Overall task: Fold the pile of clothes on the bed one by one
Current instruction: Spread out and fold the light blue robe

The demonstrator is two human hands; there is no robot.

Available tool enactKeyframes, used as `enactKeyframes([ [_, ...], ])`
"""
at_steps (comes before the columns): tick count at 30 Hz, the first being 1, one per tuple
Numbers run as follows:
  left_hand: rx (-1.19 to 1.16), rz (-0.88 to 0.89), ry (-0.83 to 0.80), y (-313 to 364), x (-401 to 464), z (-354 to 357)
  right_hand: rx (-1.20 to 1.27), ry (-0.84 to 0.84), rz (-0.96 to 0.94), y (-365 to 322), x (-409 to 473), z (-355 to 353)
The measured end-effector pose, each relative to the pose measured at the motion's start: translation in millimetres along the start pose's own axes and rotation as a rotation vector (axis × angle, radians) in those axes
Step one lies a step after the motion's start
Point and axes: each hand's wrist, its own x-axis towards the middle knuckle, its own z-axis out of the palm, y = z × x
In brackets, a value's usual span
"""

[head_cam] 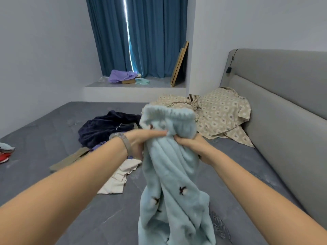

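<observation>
step in hand: light blue fleece garment (173, 174) lifted above the bed (53, 183), left hand (141, 138) and right hand (191, 144) fingers gripping its bunched waistband. next move likely requires spreading it flat for folding.

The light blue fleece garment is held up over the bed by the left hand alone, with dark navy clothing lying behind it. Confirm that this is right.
Not quite. The head view shows both hands holding the light blue fleece garment: the left hand and the right hand each grip it just below its gathered waistband. The rest holds: it hangs over the bed, with dark navy clothing behind.
</observation>
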Motion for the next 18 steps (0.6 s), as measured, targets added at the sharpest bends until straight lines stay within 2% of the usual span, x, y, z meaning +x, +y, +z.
enactKeyframes([
  [2,0.089,-0.206,0.028,-16.8,34.6,-1.9,-0.139,-0.079,0.132,7.1,16.1,-5.3],
  [3,0.172,-0.238,0.052,-18.7,53.2,-6.4,-0.244,-0.085,0.193,7.6,26.2,-10.3],
  [5,0.324,-0.211,0.105,-0.1,85.7,-15.0,-0.519,-0.039,0.207,3.2,52.8,-23.9],
  [6,0.330,-0.166,0.136,18.0,95.9,-15.8,-0.651,0.002,0.174,-1.2,70.1,-29.9],
  [8,0.219,0.015,0.182,65.6,111.1,-10.7,-0.748,0.085,0.112,-19.6,106.9,-41.8],
  [10,0.111,0.328,0.261,123.8,122.4,-4.0,-0.621,0.212,0.033,-53.3,148.4,-55.7],
  [13,0.087,0.917,0.522,217.2,123.7,-12.3,-0.465,0.557,-0.345,-132.1,192.1,-78.2],
  [14,0.053,1.051,0.570,242.5,117.3,-15.9,-0.418,0.631,-0.506,-159.0,195.6,-81.2],
  [16,-0.007,1.197,0.584,276.9,111.3,-23.6,-0.403,0.669,-0.717,-190.6,203.2,-83.5],
  [18,0.072,1.251,0.581,276.8,117.7,-24.9,-0.364,0.607,-0.740,-186.0,212.2,-88.3],
])
